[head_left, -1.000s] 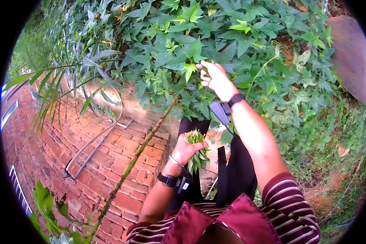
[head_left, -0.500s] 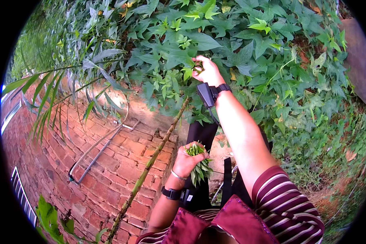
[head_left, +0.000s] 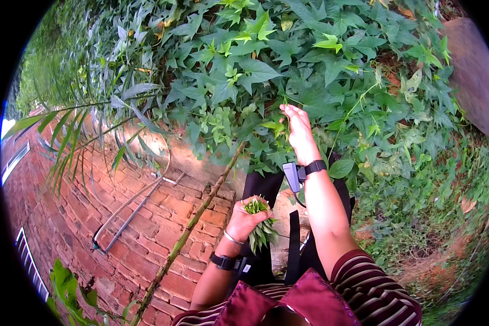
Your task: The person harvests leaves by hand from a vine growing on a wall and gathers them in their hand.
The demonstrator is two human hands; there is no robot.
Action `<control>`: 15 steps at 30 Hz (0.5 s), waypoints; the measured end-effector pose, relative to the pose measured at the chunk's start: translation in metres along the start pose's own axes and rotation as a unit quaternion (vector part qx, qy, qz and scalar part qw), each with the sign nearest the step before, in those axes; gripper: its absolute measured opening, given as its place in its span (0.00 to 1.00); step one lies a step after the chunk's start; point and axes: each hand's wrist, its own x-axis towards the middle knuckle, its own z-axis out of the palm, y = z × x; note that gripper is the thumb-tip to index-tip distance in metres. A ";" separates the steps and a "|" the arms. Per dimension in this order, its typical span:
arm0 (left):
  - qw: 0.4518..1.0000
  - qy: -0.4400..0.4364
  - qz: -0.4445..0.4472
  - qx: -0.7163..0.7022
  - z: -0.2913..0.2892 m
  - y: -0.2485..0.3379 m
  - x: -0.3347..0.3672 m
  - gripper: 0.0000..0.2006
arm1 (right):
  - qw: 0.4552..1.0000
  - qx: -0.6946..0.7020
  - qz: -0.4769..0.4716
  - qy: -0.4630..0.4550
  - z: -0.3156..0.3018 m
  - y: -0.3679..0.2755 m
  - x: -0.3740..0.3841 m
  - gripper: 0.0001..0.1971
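Observation:
My left hand (head_left: 246,218) is wrapped round a bunch of picked green leafy shoots (head_left: 262,234), low in front of my body. The cut stem ends point up out of the fist and the leaves hang down beside it. Higher up and to the right, my right hand (head_left: 300,130) is at the near edge of a dense leafy vine bed (head_left: 309,70). Its fingers are pressed together, with a light green leafy shoot (head_left: 276,127) at the fingertips. The thumb side is partly hidden.
A red brick wall (head_left: 146,239) with a thin pipe (head_left: 133,212) fills the lower left. A long green stalk (head_left: 193,231) slants past my left arm. Palm-like fronds (head_left: 68,136) reach in from the left. A brown slab (head_left: 472,70) stands at the far right.
My right hand has drawn back toward me and slightly right, out of the leaves, with the shoot at its fingers. My left hand still grips the bunch, nearly unmoved.

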 end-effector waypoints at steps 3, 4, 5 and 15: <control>1.000 -0.004 -0.004 0.003 0.015 0.006 0.000 0.09 | 0.997 -0.064 -0.034 -0.020 -0.017 -0.008 0.003 0.11; 1.000 -0.010 -0.004 0.012 0.016 0.005 0.001 0.10 | 0.993 -0.102 -0.040 -0.033 -0.018 -0.012 0.004 0.11; 1.000 -0.015 -0.004 0.020 0.017 0.004 0.002 0.10 | 0.996 -0.074 -0.047 -0.011 -0.016 -0.013 0.003 0.13; 0.999 -0.007 -0.001 0.040 0.018 0.005 0.006 0.11 | 0.988 -0.069 -0.139 -0.017 -0.008 -0.023 0.001 0.09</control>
